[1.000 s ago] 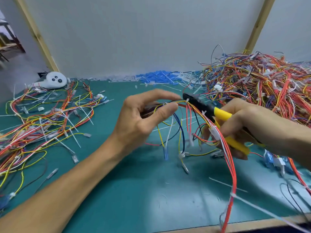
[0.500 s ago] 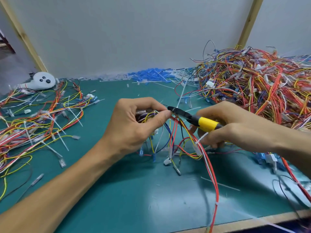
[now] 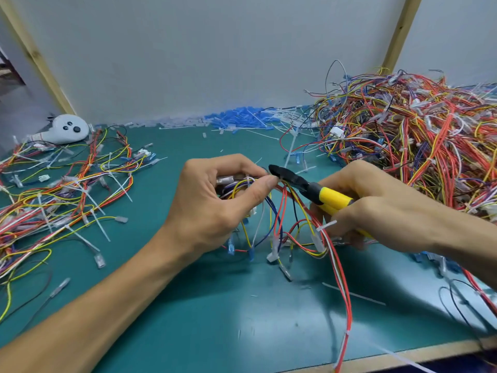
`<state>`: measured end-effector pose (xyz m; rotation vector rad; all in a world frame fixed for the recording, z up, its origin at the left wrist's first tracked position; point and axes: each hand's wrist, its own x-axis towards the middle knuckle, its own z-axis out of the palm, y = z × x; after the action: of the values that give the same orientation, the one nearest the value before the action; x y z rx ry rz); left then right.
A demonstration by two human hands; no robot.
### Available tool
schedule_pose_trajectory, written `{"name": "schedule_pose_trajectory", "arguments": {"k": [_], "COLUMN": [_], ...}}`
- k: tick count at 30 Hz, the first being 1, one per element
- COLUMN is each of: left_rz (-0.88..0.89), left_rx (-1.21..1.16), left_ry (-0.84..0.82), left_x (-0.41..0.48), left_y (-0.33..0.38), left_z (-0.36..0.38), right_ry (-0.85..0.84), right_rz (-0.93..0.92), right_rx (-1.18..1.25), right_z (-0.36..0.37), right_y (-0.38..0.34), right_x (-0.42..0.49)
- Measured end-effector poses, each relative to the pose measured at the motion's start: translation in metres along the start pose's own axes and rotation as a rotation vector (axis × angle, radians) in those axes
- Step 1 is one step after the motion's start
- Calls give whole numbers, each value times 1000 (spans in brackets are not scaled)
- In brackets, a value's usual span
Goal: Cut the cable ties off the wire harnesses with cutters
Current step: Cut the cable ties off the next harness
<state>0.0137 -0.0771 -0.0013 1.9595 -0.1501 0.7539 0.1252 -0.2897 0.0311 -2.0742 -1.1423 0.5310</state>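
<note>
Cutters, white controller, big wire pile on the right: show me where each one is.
cutters (image 3: 334, 199), head view, on the yellow handle.
controller (image 3: 67, 129), head view, on its rounded white face.
wire pile (image 3: 419, 135), head view, on the heap's middle.

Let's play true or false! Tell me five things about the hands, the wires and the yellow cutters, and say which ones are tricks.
1. The right hand holds the cutters by their yellow handles. True.
2. The left hand lies flat on the green mat. False: it pinches a wire harness above the mat.
3. The biggest wire pile is on the right. True.
4. The cutters' black tip points away from the left hand. False: it points at the left thumb tip.
5. The white controller sits at the far right. False: it sits at the far left.
</note>
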Motion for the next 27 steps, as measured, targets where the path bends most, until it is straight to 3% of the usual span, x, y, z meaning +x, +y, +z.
{"name": "schedule_pose_trajectory", "arguments": {"k": [3, 7, 17, 27], "left_rz": [11, 8, 18, 18], "left_rx": [-1, 9, 15, 21], "left_ry": [18, 13, 9, 28], "left_x": [0, -2, -2, -1], "left_y": [1, 2, 1, -2], "left_z": [-2, -2, -2, -3], "right_ry": [69, 125, 118, 214], "right_rz": [-76, -74, -82, -100], "right_rx": [-215, -316, -411, -575], "right_z": [0, -2, -6, -5], "right_y": [-3, -8, -12, -13], "right_x": [-1, -3, -5, -5]}}
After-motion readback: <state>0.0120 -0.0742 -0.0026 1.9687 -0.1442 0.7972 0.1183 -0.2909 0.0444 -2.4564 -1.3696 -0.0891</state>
